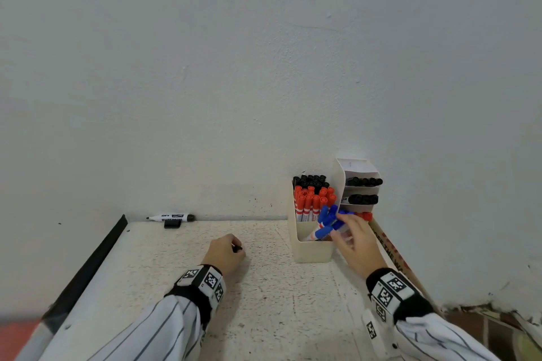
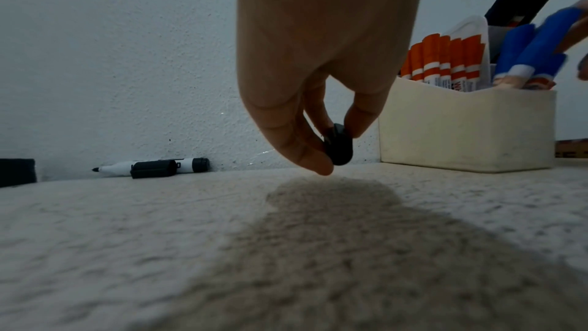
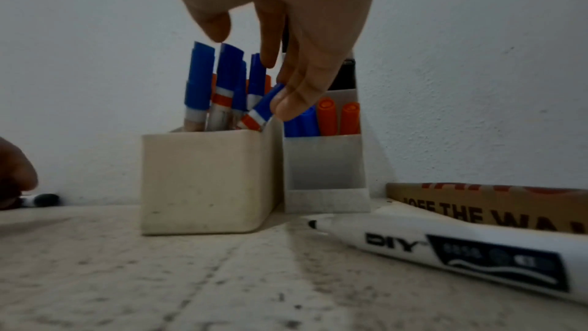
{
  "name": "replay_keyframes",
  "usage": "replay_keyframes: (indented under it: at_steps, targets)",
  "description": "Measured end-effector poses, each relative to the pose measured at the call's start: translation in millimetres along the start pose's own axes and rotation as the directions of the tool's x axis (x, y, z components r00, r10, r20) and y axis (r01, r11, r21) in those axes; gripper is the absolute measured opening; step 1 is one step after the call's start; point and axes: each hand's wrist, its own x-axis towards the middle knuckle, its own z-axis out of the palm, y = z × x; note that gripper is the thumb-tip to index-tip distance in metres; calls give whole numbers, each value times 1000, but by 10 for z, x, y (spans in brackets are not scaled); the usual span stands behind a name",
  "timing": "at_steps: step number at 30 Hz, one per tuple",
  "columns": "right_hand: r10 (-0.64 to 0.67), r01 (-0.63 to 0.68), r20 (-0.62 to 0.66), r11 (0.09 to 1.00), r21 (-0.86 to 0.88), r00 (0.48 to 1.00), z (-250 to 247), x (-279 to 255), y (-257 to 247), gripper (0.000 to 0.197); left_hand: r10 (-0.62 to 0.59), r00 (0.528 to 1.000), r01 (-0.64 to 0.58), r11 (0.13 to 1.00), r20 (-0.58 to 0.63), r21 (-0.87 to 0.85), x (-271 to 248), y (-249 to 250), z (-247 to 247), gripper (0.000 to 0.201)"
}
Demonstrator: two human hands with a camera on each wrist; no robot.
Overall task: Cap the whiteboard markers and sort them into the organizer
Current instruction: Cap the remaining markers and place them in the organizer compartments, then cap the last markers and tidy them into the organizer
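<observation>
Between the left hand's [image 2: 318, 64] thumb and fingertips [image 2: 315, 162] sits a black cap [image 2: 339, 146], pinched just above the worktop [image 1: 264, 302] near its middle. Over at the right, the right hand [image 1: 356, 246] reaches to the cream organizer [image 1: 312, 250]; its fingers [image 3: 289, 105] are loosely extended and touch the cap end of a tilted blue marker [image 3: 262, 107] that leans in the front compartment. Whether they actually hold it cannot be told, though nothing shows them wrapped around it.

More blue markers [image 3: 199, 84] stand upright beside the tilted one. Behind them the organizer carries a row of red markers [image 1: 313, 202] and, at the back, black ones [image 1: 311, 180]. A white tiered holder [image 1: 356, 184] stands just beside the organizer against the wall, with dark markers on its upper tiers and blue and red ones lower down.

Along the far edge of the worktop lies an uncapped black marker [image 1: 171, 217], tip pointing left, with a second cap [image 1: 172, 223] just in front of it. Another uncapped marker [image 3: 445, 248], marked DIY, lies near the right wrist, next to a cardboard strip [image 3: 493, 200].
</observation>
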Motion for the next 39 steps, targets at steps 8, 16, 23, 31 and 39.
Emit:
replay_keyframes:
  at_steps: [8,16,23,31,39]
  targets:
    - [52,-59,122,997,56,991,68,213,-268,80,21,1000,-21,999,16,-28,-182,-58,-48,20]
    - [-40,34,42,992,118,998,183,168,-279,44,50,999,-48,994,15,-95,-311,-101,-116,11]
    - [9,-29,152,992,124,988,43,60,-339,45,90,996,-90,992,-9,-92,-420,-79,-86,17]
    - [629,-372,242,680,-632,738,-164,-133,212,35,46,997,-55,986,-60,-158,-534,-141,-81,10]
    - [638,-212,346,632,-745,688,-110,-346,189,39,76,996,-81,987,-38,-139,-739,-204,-85,17]
